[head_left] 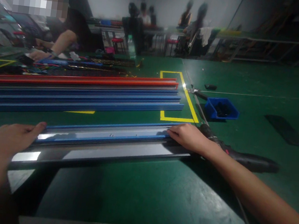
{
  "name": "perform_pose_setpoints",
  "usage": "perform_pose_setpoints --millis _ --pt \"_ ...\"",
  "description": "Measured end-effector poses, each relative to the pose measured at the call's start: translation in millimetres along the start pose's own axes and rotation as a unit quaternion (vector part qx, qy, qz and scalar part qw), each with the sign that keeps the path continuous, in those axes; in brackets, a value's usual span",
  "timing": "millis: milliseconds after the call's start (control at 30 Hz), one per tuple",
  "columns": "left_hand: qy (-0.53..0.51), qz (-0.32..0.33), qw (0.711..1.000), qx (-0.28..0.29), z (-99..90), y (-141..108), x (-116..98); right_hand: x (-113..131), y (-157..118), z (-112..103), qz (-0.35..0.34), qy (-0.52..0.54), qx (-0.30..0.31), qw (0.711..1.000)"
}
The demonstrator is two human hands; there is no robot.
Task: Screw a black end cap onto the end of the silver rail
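A long metal rail with blue edges and a pale channel lies crosswise before me. Beside its near edge runs a second, silver-grey rail with dark edges. My left hand grips the blue-edged rail toward the left, thumb along the channel and the other fingers partly hidden. Near the right end of that same rail, my right hand is closed on it, fingertips curled into the channel. Just past this end, partly behind my right forearm, lies a black handheld tool.
Beyond are several blue rails and an orange rail on the green tabletop. A blue bin with dark contents, a plier-like tool and a dark flat piece lie right. A co-worker's hand handles wires at left.
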State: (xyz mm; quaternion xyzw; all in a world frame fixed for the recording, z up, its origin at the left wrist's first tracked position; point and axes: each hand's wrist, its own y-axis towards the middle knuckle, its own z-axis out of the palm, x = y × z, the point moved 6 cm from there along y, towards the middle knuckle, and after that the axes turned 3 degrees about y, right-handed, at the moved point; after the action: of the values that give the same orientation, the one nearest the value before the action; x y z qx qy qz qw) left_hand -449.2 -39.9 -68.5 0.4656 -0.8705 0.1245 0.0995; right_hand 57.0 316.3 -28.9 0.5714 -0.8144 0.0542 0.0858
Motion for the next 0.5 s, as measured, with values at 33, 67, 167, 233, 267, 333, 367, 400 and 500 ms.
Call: perform_pose_setpoints --millis 33,67,167,233,267,333,367,400,500 --pt "0.002 -0.005 1.000 0.007 -0.3 -0.6 -0.5 0.4 -0.1 -0.1 -0.001 0.003 0.000 1.000" --pt "0.003 -0.008 1.000 0.012 -0.6 -1.0 -1.0 0.8 -0.1 -0.2 -0.001 0.005 0.001 1.000" --pt "-0.009 -0.009 1.000 0.016 -0.5 -0.4 -1.9 1.7 0.0 -0.6 0.003 0.001 0.005 1.000" --pt "-0.023 -0.007 1.000 0.009 -0.1 1.0 -1.6 2.4 0.4 -0.7 0.008 -0.002 0.008 1.000" --pt "-0.028 -0.009 1.000 0.008 0.5 1.7 -0.8 2.8 0.6 -0.8 0.010 -0.002 0.010 1.000" --pt "-0.034 -0.011 0.999 0.004 1.5 2.4 0.7 3.8 0.9 -1.6 0.013 -0.002 0.012 1.000" --pt "-0.037 -0.009 0.999 -0.001 1.5 2.4 1.1 4.4 0.9 -2.1 0.013 -0.001 0.012 1.000" --pt "-0.039 -0.005 0.999 -0.006 1.3 2.1 1.1 4.9 0.9 -2.7 0.012 0.000 0.013 1.000" --pt "-0.050 0.014 0.998 -0.019 -0.8 0.5 -1.3 5.6 0.4 -4.3 0.007 0.006 0.015 1.000"
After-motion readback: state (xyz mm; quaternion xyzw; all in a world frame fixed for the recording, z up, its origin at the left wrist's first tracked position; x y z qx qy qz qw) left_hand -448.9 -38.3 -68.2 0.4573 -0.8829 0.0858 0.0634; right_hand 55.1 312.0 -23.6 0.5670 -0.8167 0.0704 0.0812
